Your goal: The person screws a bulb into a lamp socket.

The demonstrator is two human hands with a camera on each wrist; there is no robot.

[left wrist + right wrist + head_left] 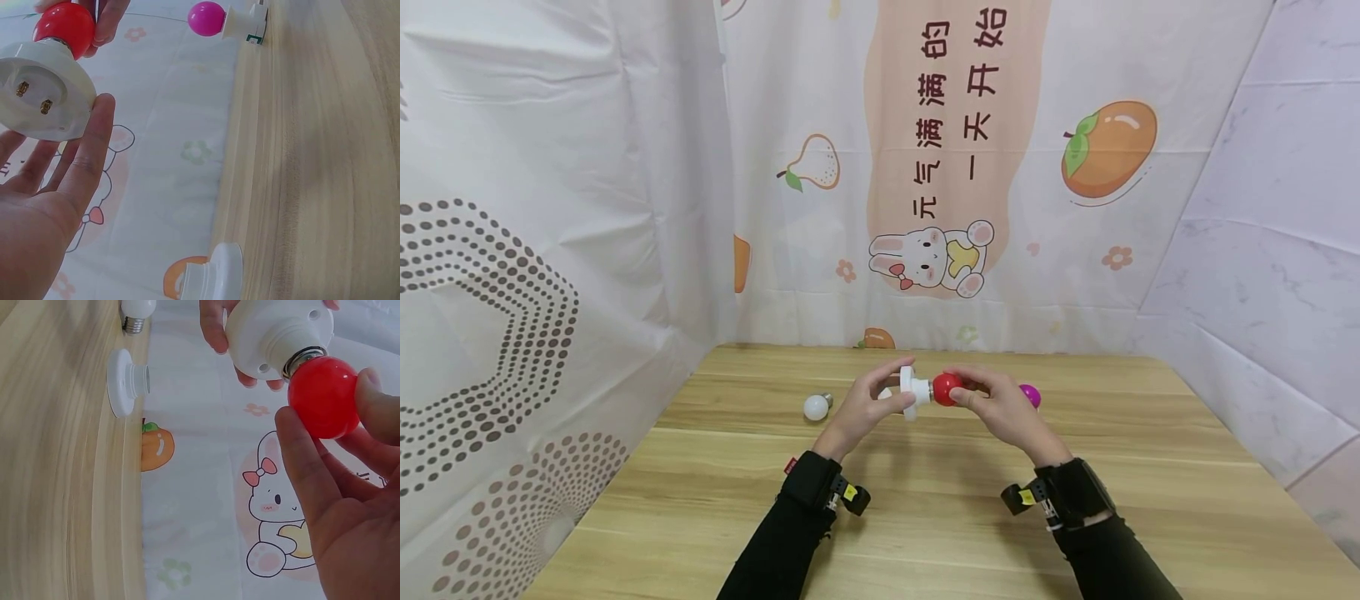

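Observation:
My left hand (891, 388) grips a white lamp socket (911, 392) by its round base, above the middle of the wooden table (925, 517). My right hand (961, 389) pinches a red bulb (945, 388) whose metal thread sits in that socket's mouth. In the left wrist view the socket (44, 87) shows its underside with two brass contacts, and the red bulb (62, 28) lies beyond it. The right wrist view shows the red bulb (323, 397) between my thumb and fingers, with a strip of thread showing at the socket (275, 331).
A loose white bulb (816, 406) lies on the table to the left. An empty white socket (128, 381) stands nearby. A magenta bulb (207, 17) sits in another white socket (247, 24) behind my right hand. Printed cloth hangs on the back and left walls.

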